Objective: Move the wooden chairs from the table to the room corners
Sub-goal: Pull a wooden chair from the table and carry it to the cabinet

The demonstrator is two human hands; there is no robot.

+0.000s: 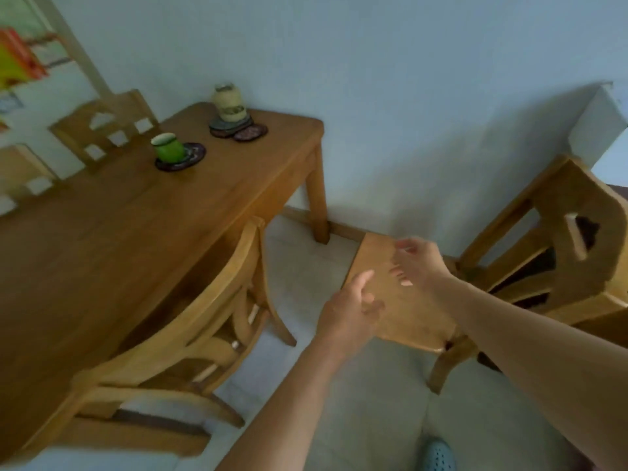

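Hovering open, both hands' grip [377, 283] sits above chair seat [407, 311].

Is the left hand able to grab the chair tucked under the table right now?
Probably yes. The left hand is open, and only bare floor lies between it and the tucked chair.

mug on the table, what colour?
Green with a pale rim, the mug sits on a dark patterned coaster. Head view, the only one.
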